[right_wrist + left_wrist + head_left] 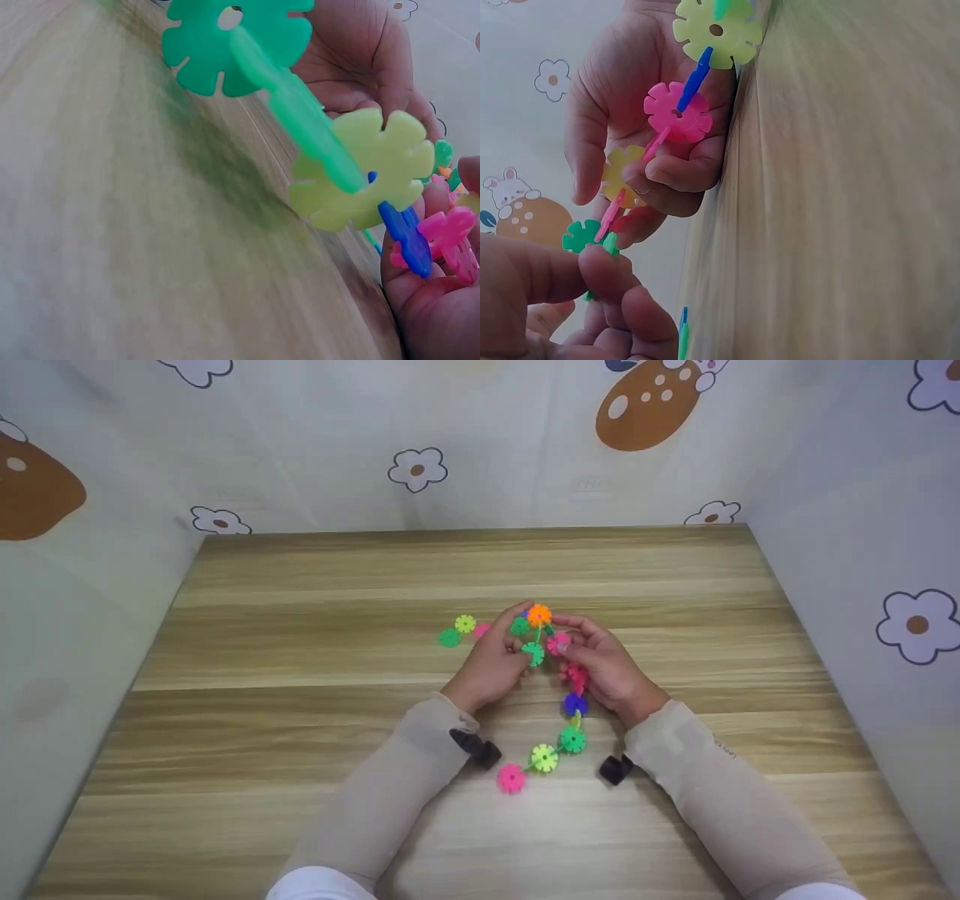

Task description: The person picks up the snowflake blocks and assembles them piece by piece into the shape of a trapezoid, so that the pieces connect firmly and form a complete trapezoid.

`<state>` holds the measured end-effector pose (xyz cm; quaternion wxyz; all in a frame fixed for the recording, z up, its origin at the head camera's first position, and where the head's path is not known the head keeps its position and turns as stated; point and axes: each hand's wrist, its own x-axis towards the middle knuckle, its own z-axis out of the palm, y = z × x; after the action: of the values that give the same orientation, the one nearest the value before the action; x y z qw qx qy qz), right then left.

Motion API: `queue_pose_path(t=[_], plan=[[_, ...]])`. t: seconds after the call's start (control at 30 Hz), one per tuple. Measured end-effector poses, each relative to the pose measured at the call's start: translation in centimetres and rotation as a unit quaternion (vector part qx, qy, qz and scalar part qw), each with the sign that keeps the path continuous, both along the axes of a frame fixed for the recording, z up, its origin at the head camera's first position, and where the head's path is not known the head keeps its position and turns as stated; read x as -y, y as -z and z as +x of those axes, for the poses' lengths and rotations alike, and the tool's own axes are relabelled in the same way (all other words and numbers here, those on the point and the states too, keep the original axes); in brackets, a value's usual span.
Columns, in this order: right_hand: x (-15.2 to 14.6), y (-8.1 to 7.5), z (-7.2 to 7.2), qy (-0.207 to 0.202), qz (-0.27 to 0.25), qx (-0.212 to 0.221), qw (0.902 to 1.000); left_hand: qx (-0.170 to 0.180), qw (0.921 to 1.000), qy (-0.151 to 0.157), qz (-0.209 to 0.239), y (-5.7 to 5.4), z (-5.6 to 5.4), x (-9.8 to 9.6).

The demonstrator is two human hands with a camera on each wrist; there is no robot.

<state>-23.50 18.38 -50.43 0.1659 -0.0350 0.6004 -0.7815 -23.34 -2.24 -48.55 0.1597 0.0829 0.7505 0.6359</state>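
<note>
A chain of slotted plastic flower discs in several colours runs between both hands. My left hand point(491, 664) pinches a green disc point(532, 654) between thumb and fingers. Close on its right, my right hand point(611, 671) grips the chain at a pink disc point(557, 643). An orange disc point(539, 615) shows just beyond the fingertips. From the right hand the chain trails toward the person, through a blue disc point(575, 704) and a green disc point(573, 739), to a pink end disc point(511, 778). The left wrist view shows a yellow disc point(619, 176) by the right fingers.
Left of the left hand are a light yellow disc point(465, 623) and a green disc point(450, 638); fingers hide whether they join the chain. Everything is over a wood-grain table point(300, 585), with a patterned cloth point(315, 450) behind. Black wrist cameras point(615, 770) hang under the sleeves.
</note>
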Motion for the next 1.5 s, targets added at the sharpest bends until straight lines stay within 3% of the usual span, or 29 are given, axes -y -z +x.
queue_pose_path(t=[0.47,0.73,0.93,1.23,1.5], plan=[[-0.1,0.04,0.03,-0.017,-0.011,0.003,0.9998,-0.011,0.9999,0.005,0.011,0.04,-0.08,-0.01],[-0.21,-0.1,0.03,-0.027,-0.022,0.007,0.9994,0.015,0.9996,-0.003,0.022,-0.06,-0.05,-0.2],[-0.19,-0.04,0.02,-0.021,-0.02,0.006,0.9995,0.014,0.9998,-0.005,0.014,0.06,-0.09,-0.33],[0.02,-0.11,0.04,-0.013,0.018,-0.009,0.9997,0.014,0.9993,0.027,0.022,-0.2,0.07,-0.2],[-0.04,-0.01,0.2,-0.038,0.014,-0.035,0.9986,-0.001,0.9988,0.044,0.022,-0.11,0.16,-0.15]])
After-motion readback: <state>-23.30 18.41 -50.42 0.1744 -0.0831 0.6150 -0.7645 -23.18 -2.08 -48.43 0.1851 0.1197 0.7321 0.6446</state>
